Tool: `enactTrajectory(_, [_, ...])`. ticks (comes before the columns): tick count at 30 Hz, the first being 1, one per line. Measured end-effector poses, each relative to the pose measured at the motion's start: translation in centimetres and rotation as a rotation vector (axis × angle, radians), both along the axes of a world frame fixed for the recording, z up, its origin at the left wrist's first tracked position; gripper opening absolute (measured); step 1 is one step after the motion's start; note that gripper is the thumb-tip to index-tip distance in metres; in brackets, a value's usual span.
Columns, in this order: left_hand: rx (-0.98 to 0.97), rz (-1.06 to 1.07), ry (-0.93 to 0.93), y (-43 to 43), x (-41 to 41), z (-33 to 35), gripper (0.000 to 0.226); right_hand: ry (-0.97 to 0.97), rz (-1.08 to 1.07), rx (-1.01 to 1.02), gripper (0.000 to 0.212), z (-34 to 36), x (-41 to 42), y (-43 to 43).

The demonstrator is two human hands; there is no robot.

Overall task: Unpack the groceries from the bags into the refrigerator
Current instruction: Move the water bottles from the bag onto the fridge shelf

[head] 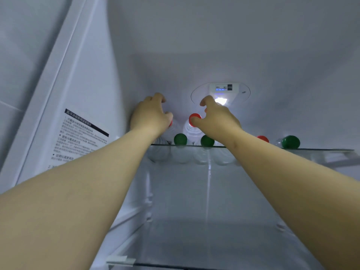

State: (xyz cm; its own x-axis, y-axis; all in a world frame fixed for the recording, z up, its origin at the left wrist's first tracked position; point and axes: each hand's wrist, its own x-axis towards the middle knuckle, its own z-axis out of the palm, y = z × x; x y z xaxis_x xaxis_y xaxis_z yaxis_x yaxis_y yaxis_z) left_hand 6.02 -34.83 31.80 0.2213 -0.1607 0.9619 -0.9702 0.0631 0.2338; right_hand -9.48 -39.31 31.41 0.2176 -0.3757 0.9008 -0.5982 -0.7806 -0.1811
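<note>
Arms: two bare arms, closest to the cam, reach up into the fridge (253, 45) from the bottom corners.
Left hand (150, 115): up at the back left of the top shelf (311, 150). Fingers bent down over a clear bottle (173, 129). It hides most of the red cap. Looks like it holds the bottle top, but can't tell how tight.
Right hand (216, 117): just right of the left hand, fingers bent. Thumb tip touches a red cap (194, 118) on a 2nd clear bottle (190, 130). Can't tell if it grips it or just rests on it.
Two bottles: stand side by side, close, at the back of the shelf, upright.
Front row: two green caps (180, 139) between the arms, at the shelf's front edge.
Right side: one more red cap (263, 138) and a green cap (290, 142), past the right arm.
Shelf: glass, bottle bottoms show thru it, blurry.
Light (221, 100): on, bright, on the back wall just behind the right hand. Small blue screen (221, 88) above it.
Sticker (78, 137): black & white text on the left wall.
Low shelf (175, 266): glass too, at the bottom edge.
</note>
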Motion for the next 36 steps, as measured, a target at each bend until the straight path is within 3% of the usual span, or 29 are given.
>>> enactTrajectory(9, [-0.043,0.027,-0.096,4.0,-4.5,-3.5,0.031,-0.2,0.115,-0.022,0.035,-3.7,-4.1,2.2])
enactTrajectory(15, [-0.096,0.064,-0.249,7.4,-7.3,-9.6,0.032,-0.31,0.194,-0.195,0.029,-8.5,-5.6,5.8])
enactTrajectory(21, [-0.107,0.033,-0.311,8.6,-8.4,-15.6,0.035,-0.219,0.137,-0.177,0.029,-15.8,-6.6,7.6])
enactTrajectory(26, [0.036,-0.054,-0.255,8.5,-8.8,-21.7,0.038,-0.116,0.038,-0.097,0.032,-21.7,-7.6,7.9])
enactTrajectory(36, [0.224,-0.194,-0.147,7.9,-11.4,-31.0,0.036,-0.097,-0.046,0.053,0.038,-31.6,-10.7,7.9])
